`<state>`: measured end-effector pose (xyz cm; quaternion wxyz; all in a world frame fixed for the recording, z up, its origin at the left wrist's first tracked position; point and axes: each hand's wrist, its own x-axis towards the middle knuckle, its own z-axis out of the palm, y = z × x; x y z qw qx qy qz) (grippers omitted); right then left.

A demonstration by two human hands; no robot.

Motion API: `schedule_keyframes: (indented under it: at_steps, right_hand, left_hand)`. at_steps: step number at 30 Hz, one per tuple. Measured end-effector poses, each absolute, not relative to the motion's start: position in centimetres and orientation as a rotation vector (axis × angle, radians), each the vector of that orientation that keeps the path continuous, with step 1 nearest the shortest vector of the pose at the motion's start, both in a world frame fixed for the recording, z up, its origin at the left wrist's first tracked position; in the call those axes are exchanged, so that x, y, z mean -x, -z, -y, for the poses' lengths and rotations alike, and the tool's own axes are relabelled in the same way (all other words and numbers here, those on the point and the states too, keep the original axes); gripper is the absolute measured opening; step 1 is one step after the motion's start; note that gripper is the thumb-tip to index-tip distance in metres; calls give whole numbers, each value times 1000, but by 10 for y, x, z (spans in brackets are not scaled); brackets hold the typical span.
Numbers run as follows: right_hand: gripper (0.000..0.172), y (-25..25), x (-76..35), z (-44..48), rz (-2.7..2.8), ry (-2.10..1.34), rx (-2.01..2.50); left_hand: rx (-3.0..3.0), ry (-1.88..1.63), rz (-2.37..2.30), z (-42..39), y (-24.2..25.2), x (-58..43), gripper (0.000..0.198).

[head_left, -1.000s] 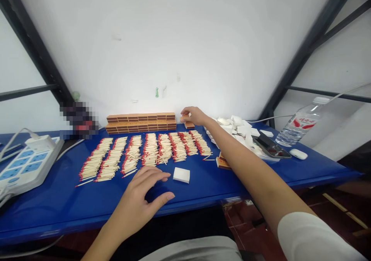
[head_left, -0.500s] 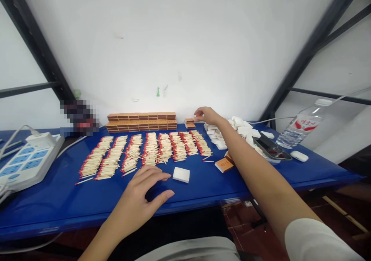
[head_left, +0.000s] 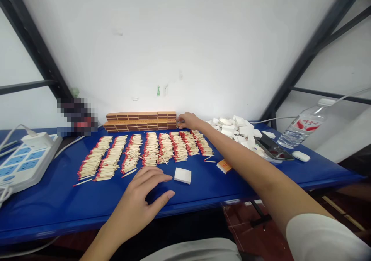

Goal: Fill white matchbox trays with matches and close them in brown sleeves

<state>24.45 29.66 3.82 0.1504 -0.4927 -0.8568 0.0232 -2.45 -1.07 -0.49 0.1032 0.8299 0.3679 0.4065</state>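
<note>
A blue tabletop [head_left: 87, 205] is spread with eight rows of red-tipped matches [head_left: 150, 151]. Behind, orange boxes [head_left: 140, 124] are stacked; in front, one small white box [head_left: 182, 175] is placed. Loose white boxes [head_left: 230, 130] are heaped at right, near a bottle [head_left: 305, 124].

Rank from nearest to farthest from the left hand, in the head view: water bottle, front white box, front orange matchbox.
1. Front white box, just right of the left hand.
2. Front orange matchbox, farther right on the blue table.
3. Water bottle, toward the table's right end.
</note>
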Motion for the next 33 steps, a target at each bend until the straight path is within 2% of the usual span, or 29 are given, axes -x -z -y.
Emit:
schedule_keyframes:
  at_steps: [3,8,18,29,33]
  right_hand:
    - [32,-40,-251,-295,2502,41,1462]
    - [19,-41,-250,-291,2555,191,1511]
    - [21,-37,-236,-291,2546,378,1606]
    - [34,-53,-277,-286,2240,314,1837]
    - [45,-51,-281,-283,2181,263,1939]
  left_hand:
    - [-2451,-1187,-1083,11,5,24,22]
    - [-2458,-1190,-1080,12,5,24,21]
    - [-2471,-1187,-1078,11,5,24,20]
    - [-2490,-1185,-1063,12,4,23,18]
    - [-2504,-1172,-1058,12,4,23,18]
